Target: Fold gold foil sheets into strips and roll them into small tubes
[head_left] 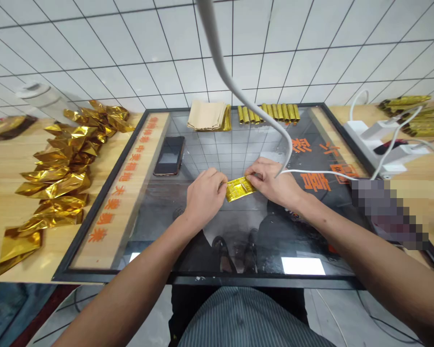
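Between my hands, just above or on the glass panel [202, 231], is a folded piece of gold foil paper [239, 188]. My left hand [207, 195] pinches its left end, fingers curled. At the other end, my right hand [267, 179] grips the right edge between thumb and fingers. Behind them lies a stack of tan-backed foil sheets [207, 115], gold showing at its right side. Rolled gold foil tubes [280, 113] lie in a row along the far edge of the glass.
A phone [169, 155] lies on the glass at left. Folded gold foil shapes [63, 166] pile up on the wooden table at far left. A white cable [235, 82] hangs across the view by my right hand. A power strip [371, 142] with plugs stands at right.
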Demonstrator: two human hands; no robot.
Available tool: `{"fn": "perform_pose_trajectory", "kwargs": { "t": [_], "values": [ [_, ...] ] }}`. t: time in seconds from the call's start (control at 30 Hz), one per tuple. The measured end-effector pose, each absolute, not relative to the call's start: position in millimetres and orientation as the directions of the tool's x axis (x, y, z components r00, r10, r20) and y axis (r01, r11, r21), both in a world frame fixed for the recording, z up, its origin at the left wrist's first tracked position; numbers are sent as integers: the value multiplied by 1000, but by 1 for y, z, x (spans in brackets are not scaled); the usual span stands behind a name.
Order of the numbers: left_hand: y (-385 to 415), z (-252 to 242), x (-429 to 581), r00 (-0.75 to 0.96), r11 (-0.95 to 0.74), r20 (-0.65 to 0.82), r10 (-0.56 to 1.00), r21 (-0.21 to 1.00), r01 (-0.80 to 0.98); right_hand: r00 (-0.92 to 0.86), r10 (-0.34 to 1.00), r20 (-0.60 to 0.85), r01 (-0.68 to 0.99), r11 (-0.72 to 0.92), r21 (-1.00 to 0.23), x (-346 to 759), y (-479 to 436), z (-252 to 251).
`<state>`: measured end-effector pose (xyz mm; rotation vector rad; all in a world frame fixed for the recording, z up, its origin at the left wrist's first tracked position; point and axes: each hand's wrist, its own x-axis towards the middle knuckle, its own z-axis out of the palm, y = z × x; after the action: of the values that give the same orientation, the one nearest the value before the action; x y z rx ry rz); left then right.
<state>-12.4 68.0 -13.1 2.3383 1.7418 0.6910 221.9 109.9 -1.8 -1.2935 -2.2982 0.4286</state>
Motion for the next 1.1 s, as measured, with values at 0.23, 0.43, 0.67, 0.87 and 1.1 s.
{"fn": "perform_pose_trajectory", "kwargs": {
  "t": [0.23, 0.43, 0.67, 0.87, 1.1],
  "values": [
    [68, -12, -11, 220, -307, 257, 941, 379, 873, -478, 844, 242, 712, 534, -456, 223, 111, -3],
    [69, -15, -12, 304, -386, 272, 913, 331, 861, -545, 790, 279, 663, 611, -432, 227, 113, -6],
    [66, -13, -17, 451, -506, 252, 856, 224, 833, -626, 728, 279, 628, 683, -372, 232, 114, -8],
    [60, -8, -17, 489, -541, 299, 819, 120, 832, -643, 710, 287, 604, 700, -381, 241, 107, -3],
    [42, 5, -22, 589, -667, 358, 725, 154, 728, -670, 701, 245, 532, 683, -499, 253, 94, 16]
  ]
}}
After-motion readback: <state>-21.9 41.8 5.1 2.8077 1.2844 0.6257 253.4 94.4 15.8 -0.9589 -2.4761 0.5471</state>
